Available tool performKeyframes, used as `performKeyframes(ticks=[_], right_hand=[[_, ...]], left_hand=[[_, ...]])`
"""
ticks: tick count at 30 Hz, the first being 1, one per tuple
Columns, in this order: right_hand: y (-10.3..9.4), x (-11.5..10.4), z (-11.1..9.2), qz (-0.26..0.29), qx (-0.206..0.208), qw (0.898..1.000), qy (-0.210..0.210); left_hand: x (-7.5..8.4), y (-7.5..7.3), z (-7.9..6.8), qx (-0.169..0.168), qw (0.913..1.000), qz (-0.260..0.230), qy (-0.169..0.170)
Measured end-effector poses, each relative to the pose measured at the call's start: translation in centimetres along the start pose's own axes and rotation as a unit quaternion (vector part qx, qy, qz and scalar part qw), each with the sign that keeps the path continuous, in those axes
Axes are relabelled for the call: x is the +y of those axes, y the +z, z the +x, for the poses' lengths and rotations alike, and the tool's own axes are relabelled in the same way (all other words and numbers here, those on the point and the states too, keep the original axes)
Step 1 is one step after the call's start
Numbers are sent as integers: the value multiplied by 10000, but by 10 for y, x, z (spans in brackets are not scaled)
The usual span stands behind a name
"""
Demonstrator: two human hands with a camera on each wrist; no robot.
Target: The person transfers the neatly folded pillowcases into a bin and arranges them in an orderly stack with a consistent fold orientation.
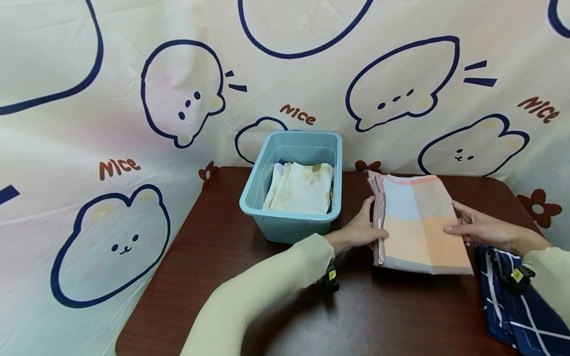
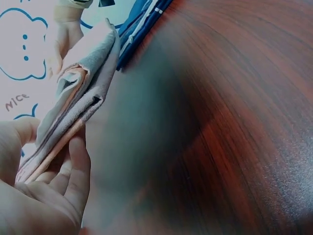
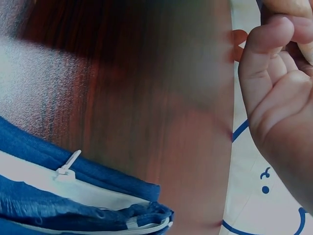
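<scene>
First: Head view. What's being held?

Second: A folded, checked fabric bundle in peach, grey-beige and pale blue (image 1: 423, 222), upright over the right part of the dark reddish-brown, wood-grain counter (image 1: 200, 257). To its left, a light-blue plastic tub (image 1: 289, 227) with folded off-white fabric with brownish patches (image 1: 307, 188) inside. Can't tell if the bundle's lower edge touches the counter.

First: And the hands?

Second: Both on the bundle. Left hand (image 1: 362, 230) pinches the layered edge, thumb on the near face. Right hand (image 1: 483, 227) grips the opposite edge, thumb in front too. Folded navy fabric with white lines (image 1: 525, 306) lies near the right wrist.

First: Handling?

Second: Light, I'd judge, and soft; the folding lends a little stiffness. Not fragile. Layers could slide on each other.

First: Left wrist view?

Second: Edge-on: several layers, small gaps between. Thumb one side, fingers the other, spanning the stack. Sound hold, to my mind; pinching only outer layers would likely let the rest fan out.

First: Right wrist view?

Second: Right hand at the upper edge, fingers bent; can't make out the bundle there. Navy fabric below shows a white zip with a pull tab (image 3: 66, 169).

First: Best hold?

Second: Opposite edges, mid-height, all layers together.
</scene>
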State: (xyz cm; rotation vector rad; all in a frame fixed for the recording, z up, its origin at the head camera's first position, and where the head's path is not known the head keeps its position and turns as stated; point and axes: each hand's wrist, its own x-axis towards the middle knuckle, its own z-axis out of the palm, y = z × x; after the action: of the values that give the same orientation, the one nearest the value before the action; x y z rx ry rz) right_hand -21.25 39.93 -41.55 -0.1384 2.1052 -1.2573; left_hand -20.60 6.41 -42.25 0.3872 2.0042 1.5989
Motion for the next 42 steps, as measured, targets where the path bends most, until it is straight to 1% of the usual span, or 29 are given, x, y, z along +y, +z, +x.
performKeyframes(ticks=[6,13,18,21,24,27,33,38,42], right_hand=[[-1,-5,-2,182,-68,9997,156],[-2,-11,-7,201,-86,9997,77],[-2,-15,-9,250,-202,9995,67],[-3,-16,-10,336,-303,9989,-74],[-5,-17,-11,258,-324,9986,-321],[-6,-20,-12,58,-186,9987,-473],[-9,-28,-12,-234,124,9984,-510],[-9,-35,-13,-363,224,9976,-553],[-10,-41,-14,-375,207,9970,-651]], left_hand=[[7,0,-4,110,9999,47,-24],[14,3,-9,293,9995,122,3],[20,4,-13,285,9994,182,108],[22,4,-15,287,9992,214,179],[25,2,-17,256,9992,200,243],[28,-1,-18,185,9992,163,300],[38,-6,-20,72,9989,168,436],[46,-10,-23,68,9985,232,487],[51,-13,-26,58,9987,169,481]])
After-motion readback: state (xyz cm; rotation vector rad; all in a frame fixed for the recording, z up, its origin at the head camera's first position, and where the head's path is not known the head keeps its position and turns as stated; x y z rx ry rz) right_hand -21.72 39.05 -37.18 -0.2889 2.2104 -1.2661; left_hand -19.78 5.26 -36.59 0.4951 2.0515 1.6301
